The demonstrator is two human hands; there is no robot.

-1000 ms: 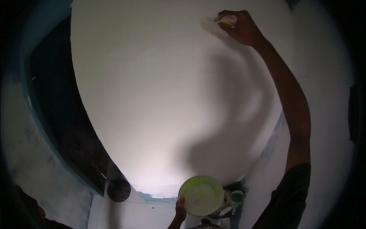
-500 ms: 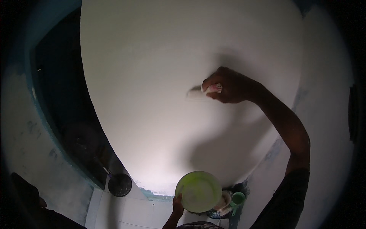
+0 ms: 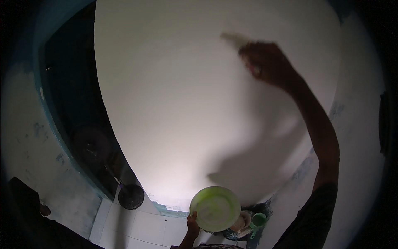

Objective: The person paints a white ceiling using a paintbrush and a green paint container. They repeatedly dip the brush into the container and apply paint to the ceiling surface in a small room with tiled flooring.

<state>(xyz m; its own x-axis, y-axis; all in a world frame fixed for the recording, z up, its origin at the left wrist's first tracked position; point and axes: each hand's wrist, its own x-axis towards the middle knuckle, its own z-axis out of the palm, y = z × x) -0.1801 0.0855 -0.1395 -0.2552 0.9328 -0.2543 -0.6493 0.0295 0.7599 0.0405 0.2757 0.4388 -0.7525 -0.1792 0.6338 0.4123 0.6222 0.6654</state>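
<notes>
My right hand (image 3: 267,62) is closed on the pink-and-white handle of a flat, pale spreading tool (image 3: 232,37), blurred by motion at the upper part of the white wall (image 3: 166,103). Its shadow falls below it. At the bottom centre my left hand (image 3: 192,224) grips the left rim of a round pale-green dish (image 3: 217,201), smeared with white material.
A dark doorway with a blue frame (image 3: 56,114) is at left. A black round object (image 3: 131,199) with a long handle sits over white floor tiles (image 3: 147,228). Containers, including a green mug (image 3: 259,220), stand at lower right. Part of a person in dark clothing (image 3: 27,199) shows at lower left.
My right hand first moved down and left across the wall, then back up and to the right, its tool now higher. My left hand still holds the dish, with little change.
</notes>
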